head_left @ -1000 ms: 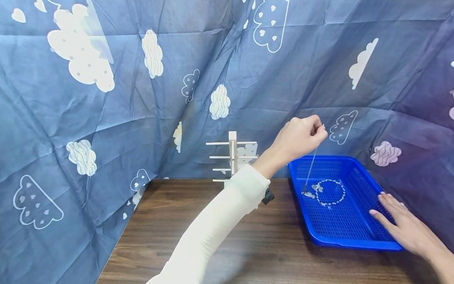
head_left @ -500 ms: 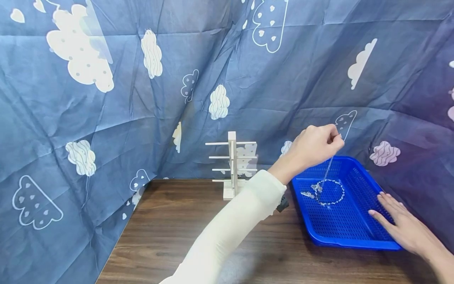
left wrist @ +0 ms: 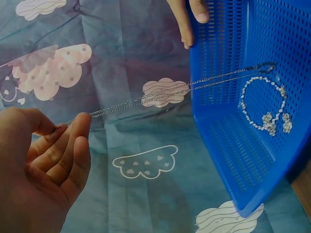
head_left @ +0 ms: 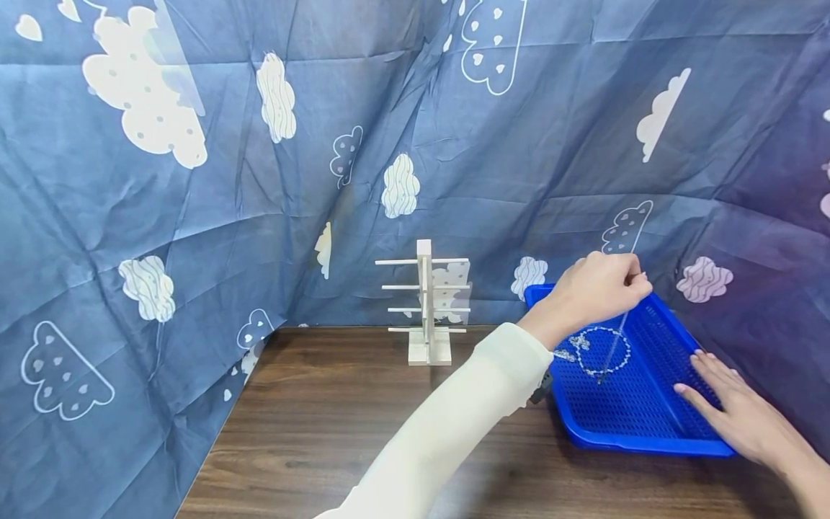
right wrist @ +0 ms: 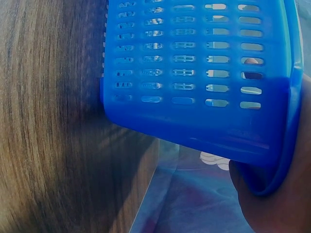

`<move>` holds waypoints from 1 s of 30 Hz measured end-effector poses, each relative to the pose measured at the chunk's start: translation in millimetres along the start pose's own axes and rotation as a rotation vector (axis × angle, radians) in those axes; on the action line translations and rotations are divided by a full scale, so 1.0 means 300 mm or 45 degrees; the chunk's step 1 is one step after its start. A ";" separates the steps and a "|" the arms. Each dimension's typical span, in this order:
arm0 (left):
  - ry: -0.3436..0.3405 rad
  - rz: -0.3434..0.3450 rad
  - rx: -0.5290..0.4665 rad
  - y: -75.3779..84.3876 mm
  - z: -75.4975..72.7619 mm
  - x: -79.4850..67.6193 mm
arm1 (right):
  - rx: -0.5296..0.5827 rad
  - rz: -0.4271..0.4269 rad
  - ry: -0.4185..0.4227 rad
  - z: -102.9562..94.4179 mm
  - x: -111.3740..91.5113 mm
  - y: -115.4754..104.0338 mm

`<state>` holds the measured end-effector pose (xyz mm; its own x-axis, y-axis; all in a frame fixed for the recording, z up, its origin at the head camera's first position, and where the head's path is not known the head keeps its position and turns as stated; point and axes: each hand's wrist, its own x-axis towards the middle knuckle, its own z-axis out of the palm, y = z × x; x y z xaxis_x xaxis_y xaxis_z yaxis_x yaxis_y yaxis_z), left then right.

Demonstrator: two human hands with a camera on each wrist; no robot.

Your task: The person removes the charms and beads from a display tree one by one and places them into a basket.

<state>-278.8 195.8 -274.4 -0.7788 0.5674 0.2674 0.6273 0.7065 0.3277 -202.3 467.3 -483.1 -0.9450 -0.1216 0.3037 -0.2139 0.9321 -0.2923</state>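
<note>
My left hand [head_left: 596, 292] is raised over the blue plastic basket [head_left: 642, 445], pinching the top of a thin silver necklace [left wrist: 141, 100] between thumb and forefinger. Its doubled chain hangs down into the basket, and a small dark pendant [left wrist: 265, 68] dangles at the lower end beside a beaded bracelet [head_left: 629, 353]. The bracelet lies in a ring on the basket floor, with two small silver ornaments [left wrist: 286, 123] near it. My right hand [head_left: 739, 414] rests on the basket's right rim with fingers extended; the right wrist view shows part of it behind the rim.
A pale wooden rack [head_left: 424, 303] with several horizontal pegs stands at the back of the brown wooden table [head_left: 311, 425], left of the basket. Blue cloth [head_left: 194, 216] with white clouds hangs behind and along the sides.
My left hand has moved right and downward, carrying the necklace; its pendant has swung from the basket's left side toward the middle. The right hand and basket stay put.
</note>
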 end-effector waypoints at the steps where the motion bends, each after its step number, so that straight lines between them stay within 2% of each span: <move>1: -0.015 -0.009 0.008 0.003 0.007 0.002 | 0.000 -0.002 0.001 0.001 0.000 0.001; 7: -0.107 -0.033 0.059 0.017 0.051 0.016 | 0.007 0.013 -0.022 0.002 -0.004 0.000; 13: -0.191 -0.028 0.115 -0.002 0.106 0.019 | 0.005 0.027 -0.037 0.003 -0.005 -0.006; 25: -0.384 -0.039 0.132 -0.036 0.200 -0.009 | 0.007 -0.004 -0.010 -0.002 -0.002 -0.006; 30: -0.448 -0.010 0.185 -0.042 0.235 -0.021 | 0.010 -0.002 -0.011 -0.008 0.001 -0.007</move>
<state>-282.1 213.1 -344.1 -0.7529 0.6543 -0.0704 0.6339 0.7498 0.1897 -201.3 466.1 -480.1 -0.9467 -0.1259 0.2963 -0.2173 0.9291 -0.2993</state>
